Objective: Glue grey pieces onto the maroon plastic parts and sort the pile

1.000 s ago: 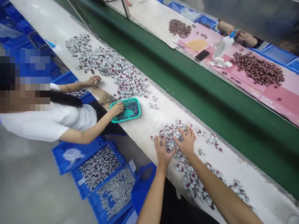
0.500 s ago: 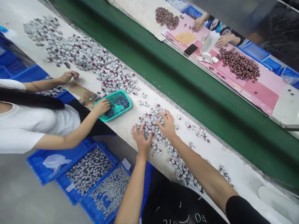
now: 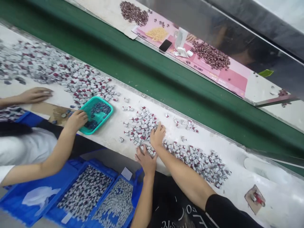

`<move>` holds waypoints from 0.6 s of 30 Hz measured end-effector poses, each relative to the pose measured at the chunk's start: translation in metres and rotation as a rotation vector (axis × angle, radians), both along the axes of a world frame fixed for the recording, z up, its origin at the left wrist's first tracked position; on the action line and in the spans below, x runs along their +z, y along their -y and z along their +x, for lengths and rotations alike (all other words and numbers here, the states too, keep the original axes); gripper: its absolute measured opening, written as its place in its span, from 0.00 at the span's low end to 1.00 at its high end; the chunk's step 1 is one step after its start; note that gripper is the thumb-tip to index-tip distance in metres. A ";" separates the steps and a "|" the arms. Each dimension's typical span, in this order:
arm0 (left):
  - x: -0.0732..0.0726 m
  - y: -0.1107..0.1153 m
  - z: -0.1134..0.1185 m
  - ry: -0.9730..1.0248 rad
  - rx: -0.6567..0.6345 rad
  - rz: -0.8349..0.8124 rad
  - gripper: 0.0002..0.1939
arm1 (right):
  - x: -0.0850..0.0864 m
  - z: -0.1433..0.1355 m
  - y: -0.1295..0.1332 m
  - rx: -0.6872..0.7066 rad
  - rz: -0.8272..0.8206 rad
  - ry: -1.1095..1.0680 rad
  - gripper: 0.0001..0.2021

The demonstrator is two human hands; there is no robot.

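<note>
Many small grey-white pieces with dark red parts lie in a loose pile [image 3: 143, 125] on the white table. My left hand [image 3: 147, 161] rests at the pile's near edge, fingers spread and touching a few pieces. Just beyond it, my right hand [image 3: 158, 136] is at the pile's right side, its fingers apart and slightly bent against the pieces. Neither hand visibly grips a piece. A second heap of the same pieces [image 3: 201, 161] stretches to the right, partly behind my right forearm.
To the left, a co-worker's hand [image 3: 77, 121] reaches into a green basket [image 3: 110, 114] of dark pieces. A larger heap [image 3: 80, 79] lies beyond. A green conveyor belt [image 3: 133, 66] runs behind the table. Blue crates [image 3: 89, 218] of pieces stand below.
My view has turned to the right. My right hand has come nearer to my left, and the hands are now lower on the pile. The pieces on the right show more fully.
</note>
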State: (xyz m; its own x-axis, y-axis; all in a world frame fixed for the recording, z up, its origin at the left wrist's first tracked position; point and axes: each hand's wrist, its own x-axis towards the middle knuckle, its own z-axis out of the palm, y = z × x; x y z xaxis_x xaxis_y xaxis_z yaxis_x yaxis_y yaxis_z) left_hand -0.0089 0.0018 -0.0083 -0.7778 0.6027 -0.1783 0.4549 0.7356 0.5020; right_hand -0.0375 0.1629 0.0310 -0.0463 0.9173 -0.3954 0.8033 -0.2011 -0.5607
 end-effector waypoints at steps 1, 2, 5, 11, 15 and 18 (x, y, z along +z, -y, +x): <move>0.000 -0.003 -0.008 -0.010 -0.001 -0.008 0.43 | -0.001 -0.012 0.000 0.003 -0.011 -0.024 0.34; -0.001 -0.006 -0.016 -0.022 0.002 -0.015 0.42 | -0.002 -0.021 0.001 0.012 -0.019 -0.052 0.35; -0.002 -0.013 -0.044 -0.061 0.038 -0.030 0.38 | -0.001 -0.034 0.001 0.078 -0.025 -0.151 0.36; 0.003 -0.021 -0.077 -0.065 0.125 -0.027 0.36 | 0.019 0.022 -0.043 0.128 0.051 -0.204 0.32; 0.018 0.000 -0.068 -0.030 0.157 -0.020 0.42 | 0.050 0.106 -0.089 -0.098 0.106 -0.018 0.38; 0.032 0.032 -0.047 0.004 0.152 -0.033 0.42 | 0.058 0.147 -0.105 -0.298 0.042 0.130 0.41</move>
State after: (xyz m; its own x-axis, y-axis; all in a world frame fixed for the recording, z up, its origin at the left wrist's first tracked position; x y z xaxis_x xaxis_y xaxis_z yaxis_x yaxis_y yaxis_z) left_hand -0.0564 -0.0298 0.0233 -0.8589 0.4717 -0.1995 0.3351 0.8122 0.4776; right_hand 0.1096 0.2677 0.0886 0.2753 0.8985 -0.3418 0.7779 -0.4171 -0.4699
